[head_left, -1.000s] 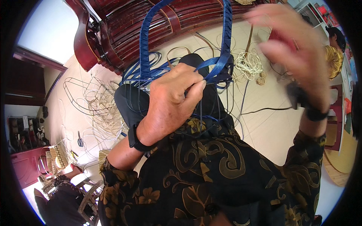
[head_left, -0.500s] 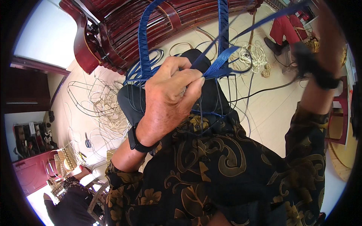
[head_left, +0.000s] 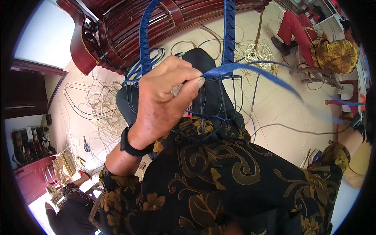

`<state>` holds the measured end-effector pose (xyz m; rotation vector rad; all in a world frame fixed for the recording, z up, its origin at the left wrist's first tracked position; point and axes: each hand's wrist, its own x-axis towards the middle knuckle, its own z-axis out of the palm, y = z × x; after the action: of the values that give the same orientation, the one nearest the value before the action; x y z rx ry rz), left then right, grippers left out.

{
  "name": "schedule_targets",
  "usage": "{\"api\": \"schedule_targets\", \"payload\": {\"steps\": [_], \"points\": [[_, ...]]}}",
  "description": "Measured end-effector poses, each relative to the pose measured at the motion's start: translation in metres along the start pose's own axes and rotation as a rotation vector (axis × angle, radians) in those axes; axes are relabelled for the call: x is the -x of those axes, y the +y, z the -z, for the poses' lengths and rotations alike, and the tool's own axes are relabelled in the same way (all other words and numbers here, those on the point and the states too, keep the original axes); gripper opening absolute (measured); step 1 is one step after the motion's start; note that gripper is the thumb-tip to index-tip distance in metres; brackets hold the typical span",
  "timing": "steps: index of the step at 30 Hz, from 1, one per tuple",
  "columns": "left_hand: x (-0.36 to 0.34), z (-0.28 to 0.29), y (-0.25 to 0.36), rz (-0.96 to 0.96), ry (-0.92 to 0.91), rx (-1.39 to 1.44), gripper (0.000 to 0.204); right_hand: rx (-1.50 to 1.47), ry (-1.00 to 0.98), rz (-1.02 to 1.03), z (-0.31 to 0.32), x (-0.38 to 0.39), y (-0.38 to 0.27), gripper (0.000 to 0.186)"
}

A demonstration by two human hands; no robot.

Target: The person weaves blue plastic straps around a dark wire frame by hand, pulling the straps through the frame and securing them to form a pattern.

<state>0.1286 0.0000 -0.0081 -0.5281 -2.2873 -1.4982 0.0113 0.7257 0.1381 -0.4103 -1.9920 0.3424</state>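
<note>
My left hand (head_left: 166, 92) is closed in a pinch on a flat blue strip (head_left: 270, 79), thumb against the side of the forefinger. Out from this grip the strip runs right in a loose, partly blurred curve. Over my dark-trousered knees stands a thin wire frame (head_left: 234, 94), its near corner close to my left fingers. Two uprights of a blue-wrapped handle (head_left: 229, 33) rise from its far side. My right forearm (head_left: 349, 140) reaches out to the right rim, with a dark band at the wrist. The right hand itself lies beyond the picture.
A dark red wooden bench (head_left: 196, 25) spans the far side. Tangled pale strands (head_left: 102, 102) cover floor at left, near scissors (head_left: 86, 145). Another pale coil (head_left: 259, 55) lies ahead right. Another person in red trousers (head_left: 294, 33) sits far right; someone in black (head_left: 72, 211) is lower left.
My right arm has swung from raised at the upper right down and outward to the right rim. The blue strip now trails lower. My left hand keeps its pinch.
</note>
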Motion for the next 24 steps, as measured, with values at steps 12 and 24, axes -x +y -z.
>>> {"api": "schedule_targets", "payload": {"steps": [12, 24], "points": [[-0.024, 0.013, 0.007, 0.619, -0.236, 0.384, 0.011, -0.306, -0.278, -0.014, -0.037, 0.124, -0.097, 0.033], [-0.034, 0.014, -0.001, 0.787, -0.336, 0.473, 0.013, -1.120, -0.760, 1.128, -0.073, 0.342, -0.402, 0.036]]}}
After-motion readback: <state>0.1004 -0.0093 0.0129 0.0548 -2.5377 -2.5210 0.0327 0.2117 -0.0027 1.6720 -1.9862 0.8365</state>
